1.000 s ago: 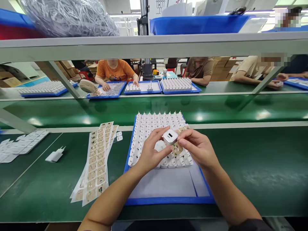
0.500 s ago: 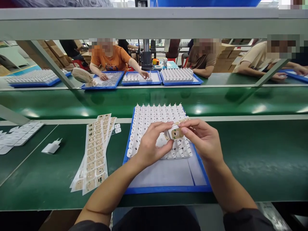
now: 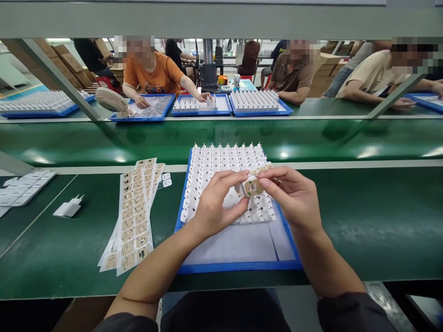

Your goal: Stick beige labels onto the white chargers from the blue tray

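Above the tray, my left hand (image 3: pixel 218 198) is closed around a small white plug adapter (image 3: pixel 240 190), gripping it between thumb and fingers. My right hand (image 3: pixel 297 196) pinches a beige sticker (image 3: pixel 254 187) with green marks, held against the adapter's end face. How far the sticker touches the face I cannot tell. Under both hands is a blue-rimmed tray (image 3: pixel 238 266), where rows of white plug adapters (image 3: pixel 224 159) stand with pins up. To the left, overlapping sheets of beige stickers (image 3: pixel 133 219) lie on the green bench.
A lone white plug adapter (image 3: pixel 68 207) lies at left, near stacked white pieces (image 3: pixel 26 189). Two small white labels (image 3: pixel 166 180) sit beside the sheets. Across the green belt (image 3: pixel 221 133), co-workers work at blue trays (image 3: pixel 202 113) by a fan (image 3: pixel 111 100). A grey beam (image 3: pixel 221 20) spans above.
The view has tilted slightly, so the bench appears a little higher. My hands keep hold of the adapter and sticker, with the adapter's face turned slightly. A co-worker's hand opposite has shifted a bit.
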Tool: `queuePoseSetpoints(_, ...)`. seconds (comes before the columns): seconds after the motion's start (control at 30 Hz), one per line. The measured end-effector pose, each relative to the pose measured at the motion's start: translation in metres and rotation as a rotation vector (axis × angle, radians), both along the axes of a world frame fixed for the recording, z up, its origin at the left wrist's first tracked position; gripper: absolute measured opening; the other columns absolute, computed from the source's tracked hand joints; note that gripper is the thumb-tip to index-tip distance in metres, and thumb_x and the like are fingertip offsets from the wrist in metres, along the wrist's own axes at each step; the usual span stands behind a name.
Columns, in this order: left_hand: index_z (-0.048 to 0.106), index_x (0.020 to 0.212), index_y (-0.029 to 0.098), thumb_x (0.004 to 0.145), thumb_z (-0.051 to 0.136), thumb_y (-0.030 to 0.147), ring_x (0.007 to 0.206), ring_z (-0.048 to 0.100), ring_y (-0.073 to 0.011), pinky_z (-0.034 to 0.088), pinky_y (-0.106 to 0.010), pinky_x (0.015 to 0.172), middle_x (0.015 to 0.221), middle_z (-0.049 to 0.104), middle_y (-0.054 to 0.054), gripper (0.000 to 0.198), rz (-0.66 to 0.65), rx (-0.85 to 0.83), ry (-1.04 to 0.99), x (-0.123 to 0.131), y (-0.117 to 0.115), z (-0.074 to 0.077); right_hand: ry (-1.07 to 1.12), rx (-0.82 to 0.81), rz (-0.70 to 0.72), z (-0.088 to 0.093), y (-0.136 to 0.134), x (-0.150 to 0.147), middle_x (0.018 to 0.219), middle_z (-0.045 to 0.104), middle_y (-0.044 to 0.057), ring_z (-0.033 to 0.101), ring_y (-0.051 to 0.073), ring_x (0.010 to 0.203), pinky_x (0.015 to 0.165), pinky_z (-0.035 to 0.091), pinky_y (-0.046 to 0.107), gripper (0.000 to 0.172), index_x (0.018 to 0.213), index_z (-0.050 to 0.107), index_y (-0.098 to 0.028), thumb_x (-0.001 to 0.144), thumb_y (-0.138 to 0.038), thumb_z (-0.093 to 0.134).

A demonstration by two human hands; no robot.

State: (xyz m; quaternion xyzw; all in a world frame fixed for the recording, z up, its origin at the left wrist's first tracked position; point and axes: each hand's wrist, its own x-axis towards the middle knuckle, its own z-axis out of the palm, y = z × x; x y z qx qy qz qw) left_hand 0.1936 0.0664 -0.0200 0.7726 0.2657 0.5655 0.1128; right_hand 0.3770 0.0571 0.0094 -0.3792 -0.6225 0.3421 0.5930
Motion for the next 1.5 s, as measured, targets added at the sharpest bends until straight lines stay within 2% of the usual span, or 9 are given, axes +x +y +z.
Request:
queuePoseSetpoints(0.63, 0.058, 0.127, 0.022, 0.085, 0.068, 0.008, 0.112, 0.066, -0.0221, 0.061, -0.039, 0.091, 0.122, 0.072, -0.011, 0.046, 0.026, 0.011, 0.016, -0.0008, 0.0003, 0.0004, -0.033, 0.041, -0.062, -0.0024, -0.0031, -0.0027, 0.09, 0.075, 0.001, 0.072, 0.019, 0.089, 0.082, 0.062, 0.033, 0.005, 0.092, 0.076, -0.027, 0.089, -0.023, 0.077)
queuePoseSetpoints(0.9, 0.057, 0.128, 0.023, 0.086, 0.067, 0.01, 0.112, 0.066, -0.022, 0.061, -0.04, 0.091, 0.122, 0.072, -0.01, 0.045, 0.049, 0.025, 0.042, -0.0009, 0.0, 0.0002, -0.068, 0.093, -0.1, -0.0053, -0.0019, -0.006, 0.09, 0.074, 0.003, 0.072, 0.022, 0.089, 0.082, 0.064, 0.039, 0.009, 0.093, 0.073, -0.025, 0.086, -0.027, 0.079)
queuePoseSetpoints(1.5, 0.057, 0.13, 0.022, 0.085, 0.067, 0.007, 0.113, 0.066, -0.022, 0.06, -0.039, 0.094, 0.122, 0.073, -0.01, 0.048, 0.048, 0.068, 0.038, 0.0006, -0.0004, -0.0005, -0.131, 0.153, -0.142, -0.0066, -0.0033, -0.0076, 0.088, 0.073, 0.002, 0.07, 0.021, 0.086, 0.08, 0.06, 0.039, 0.009, 0.093, 0.073, -0.026, 0.088, -0.02, 0.076)
